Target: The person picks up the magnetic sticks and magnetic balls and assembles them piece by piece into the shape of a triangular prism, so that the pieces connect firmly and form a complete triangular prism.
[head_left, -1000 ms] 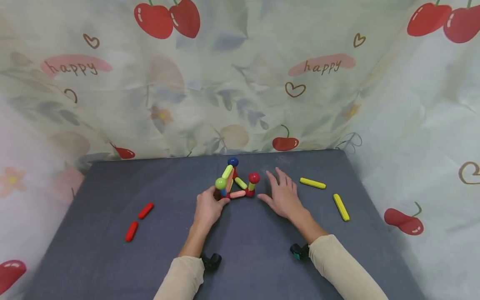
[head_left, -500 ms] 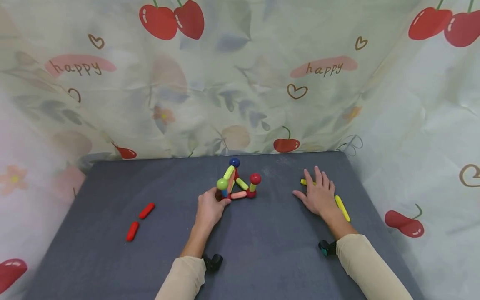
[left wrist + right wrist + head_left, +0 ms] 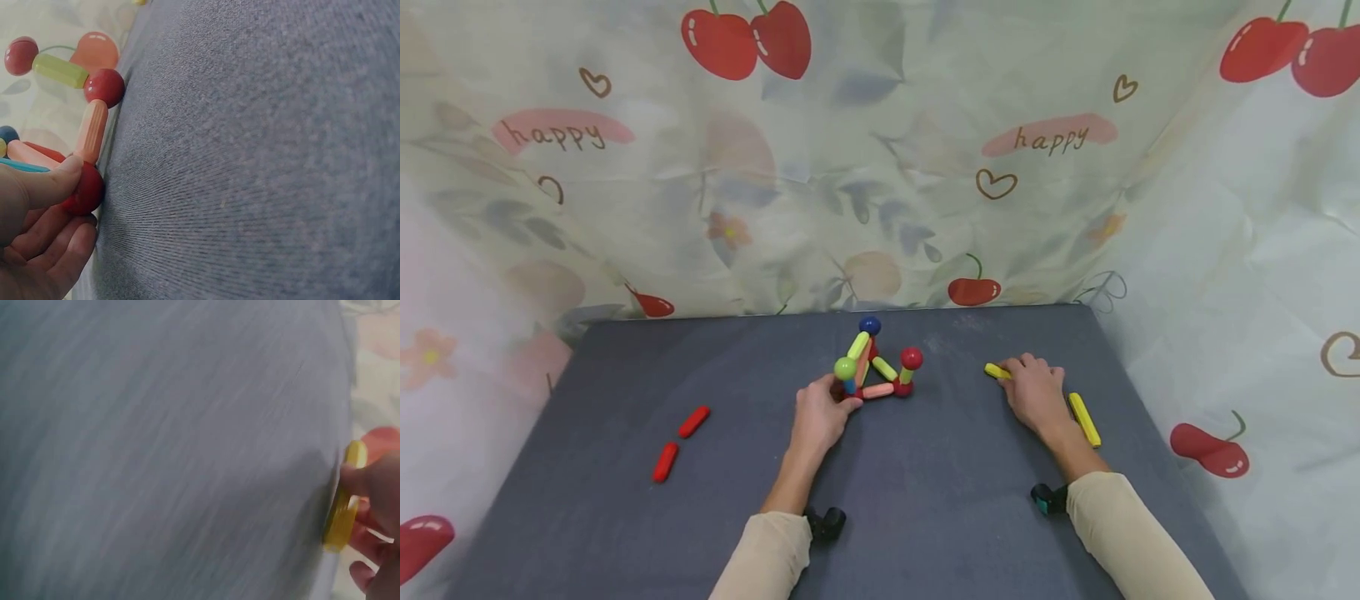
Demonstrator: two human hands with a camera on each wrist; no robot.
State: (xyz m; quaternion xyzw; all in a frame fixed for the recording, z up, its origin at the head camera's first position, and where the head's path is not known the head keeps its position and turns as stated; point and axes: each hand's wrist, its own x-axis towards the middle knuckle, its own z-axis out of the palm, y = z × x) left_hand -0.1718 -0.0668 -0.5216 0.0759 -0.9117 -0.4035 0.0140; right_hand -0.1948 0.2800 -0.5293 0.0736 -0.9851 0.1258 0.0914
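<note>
A small frame of coloured rods and balls stands on the dark cloth, with a pink rod [image 3: 877,390] along its front. My left hand [image 3: 816,417] holds its near left corner. In the left wrist view, thumb and fingers grip a red ball [image 3: 89,187] there. A green ball [image 3: 845,368] tops the blue rod [image 3: 849,387] above that corner; a red ball [image 3: 912,358] and a dark blue ball [image 3: 870,326] top the other two. Over to the right, my right hand [image 3: 1037,396] pinches a yellow rod [image 3: 340,522], partly covered by the fingers.
Another yellow rod [image 3: 1084,420] lies just right of the right hand. Two red rods [image 3: 693,422] lie apart on the left of the cloth-covered table [image 3: 910,517]. A printed curtain [image 3: 880,167] hangs behind the table and at its sides.
My right hand has moved right, away from the frame, and its fingers have closed on the far yellow rod, which has shifted slightly left. The left hand stays at the frame's corner.
</note>
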